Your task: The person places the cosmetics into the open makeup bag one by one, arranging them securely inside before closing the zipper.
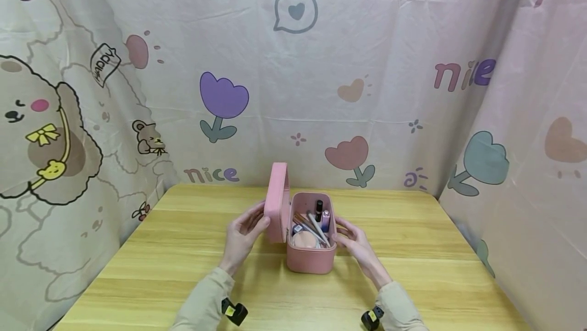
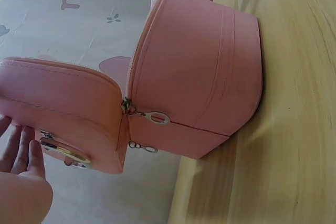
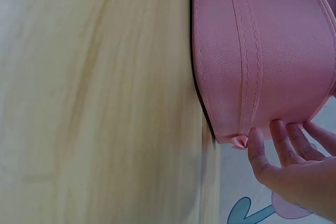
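Observation:
A pink cosmetic case [image 1: 311, 259] stands on the table with its lid [image 1: 276, 203] raised on the left side. Inside lie a round powder compact [image 1: 304, 240], several brushes [image 1: 316, 226], a black tube [image 1: 319, 210] and a small purple-pink bottle [image 1: 325, 220]. My left hand [image 1: 245, 231] is at the lid's outer face, its extended fingers touching the pink surface beside the metal handle fitting [image 2: 68, 152]. Against the case's right wall rest the fingertips of my right hand [image 1: 358, 244]. Two zipper pulls [image 2: 155, 117] hang near the hinge in the left wrist view.
The wooden table [image 1: 206, 254] extends around the case on all sides. A patterned cloth [image 1: 275, 91] hangs behind it and along both sides. Dark wrist cameras [image 1: 235, 312] sit on both sleeves.

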Demonstrator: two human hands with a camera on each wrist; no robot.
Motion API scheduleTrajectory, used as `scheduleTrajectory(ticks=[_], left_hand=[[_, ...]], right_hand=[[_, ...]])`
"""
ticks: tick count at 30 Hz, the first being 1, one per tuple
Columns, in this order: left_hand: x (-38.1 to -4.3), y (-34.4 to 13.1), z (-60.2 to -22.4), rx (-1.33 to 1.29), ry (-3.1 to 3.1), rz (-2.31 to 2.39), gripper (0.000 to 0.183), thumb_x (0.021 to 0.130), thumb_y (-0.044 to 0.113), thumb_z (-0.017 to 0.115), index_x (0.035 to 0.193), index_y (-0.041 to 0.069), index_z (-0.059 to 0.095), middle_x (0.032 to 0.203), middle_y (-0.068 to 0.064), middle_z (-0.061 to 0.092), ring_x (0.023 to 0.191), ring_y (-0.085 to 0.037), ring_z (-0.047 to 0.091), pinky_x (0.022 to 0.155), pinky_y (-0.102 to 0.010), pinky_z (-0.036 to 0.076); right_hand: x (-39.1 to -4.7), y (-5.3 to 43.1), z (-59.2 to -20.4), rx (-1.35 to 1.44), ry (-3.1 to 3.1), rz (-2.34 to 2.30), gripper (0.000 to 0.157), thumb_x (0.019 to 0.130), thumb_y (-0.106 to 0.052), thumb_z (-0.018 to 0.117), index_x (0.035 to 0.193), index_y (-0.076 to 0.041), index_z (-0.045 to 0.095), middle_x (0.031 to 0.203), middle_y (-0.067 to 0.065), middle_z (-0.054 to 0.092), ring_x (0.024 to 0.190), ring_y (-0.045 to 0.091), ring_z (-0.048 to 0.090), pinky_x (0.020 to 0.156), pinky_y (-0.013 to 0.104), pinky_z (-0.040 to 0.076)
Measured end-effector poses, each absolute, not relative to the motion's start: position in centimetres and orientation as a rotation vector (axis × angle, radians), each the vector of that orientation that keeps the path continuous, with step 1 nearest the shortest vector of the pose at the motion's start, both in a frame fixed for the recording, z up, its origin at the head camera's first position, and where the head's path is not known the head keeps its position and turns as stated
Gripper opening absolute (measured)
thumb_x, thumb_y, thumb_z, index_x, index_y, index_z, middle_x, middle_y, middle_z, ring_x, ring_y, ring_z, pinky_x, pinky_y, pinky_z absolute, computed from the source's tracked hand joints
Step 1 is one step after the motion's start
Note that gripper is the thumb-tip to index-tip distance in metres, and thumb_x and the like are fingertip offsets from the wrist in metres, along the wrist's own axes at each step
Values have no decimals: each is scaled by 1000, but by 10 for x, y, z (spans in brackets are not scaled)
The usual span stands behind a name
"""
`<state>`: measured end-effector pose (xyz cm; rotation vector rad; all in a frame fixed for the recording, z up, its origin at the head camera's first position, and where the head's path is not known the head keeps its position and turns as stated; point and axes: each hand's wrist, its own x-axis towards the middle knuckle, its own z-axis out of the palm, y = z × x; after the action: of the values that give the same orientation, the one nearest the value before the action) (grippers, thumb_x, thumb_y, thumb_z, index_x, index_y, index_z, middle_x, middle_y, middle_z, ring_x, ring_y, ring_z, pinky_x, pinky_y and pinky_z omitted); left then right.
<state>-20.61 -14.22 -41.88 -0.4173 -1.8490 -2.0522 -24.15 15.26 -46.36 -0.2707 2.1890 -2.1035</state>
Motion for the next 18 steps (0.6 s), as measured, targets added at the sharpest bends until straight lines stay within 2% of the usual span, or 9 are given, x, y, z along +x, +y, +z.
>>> scheduleTrajectory(ticks=[2, 7, 18], left_hand=[[-207, -140, -419, -461, -1845, -2046, 47, 89, -7, 65, 134, -14, 54, 143, -28, 52, 120, 2, 61, 109, -18, 46], [-209, -135, -419, -544, -1848, -2003, 46, 88, -7, 67, 133, -13, 55, 138, -24, 53, 123, 2, 60, 112, -18, 44], [-211, -122, -417, -588, -1882, -1933, 44, 87, -3, 71, 130, -9, 61, 137, -25, 55, 124, 1, 59, 113, -17, 43]], right_hand=[[-242, 153, -464, -273, 2199, -2100, 64, 92, -5, 63, 151, 2, 40, 154, 25, 46, 135, 38, 51, 89, 20, 52], [-241, 153, -462, -272, 2201, -2095, 64, 93, -6, 63, 151, 2, 40, 154, 25, 46, 136, 37, 50, 91, 23, 52], [-241, 153, -463, -269, 2202, -2085, 64, 92, -6, 64, 151, 2, 40, 155, 24, 45, 137, 39, 48, 93, 28, 52]])
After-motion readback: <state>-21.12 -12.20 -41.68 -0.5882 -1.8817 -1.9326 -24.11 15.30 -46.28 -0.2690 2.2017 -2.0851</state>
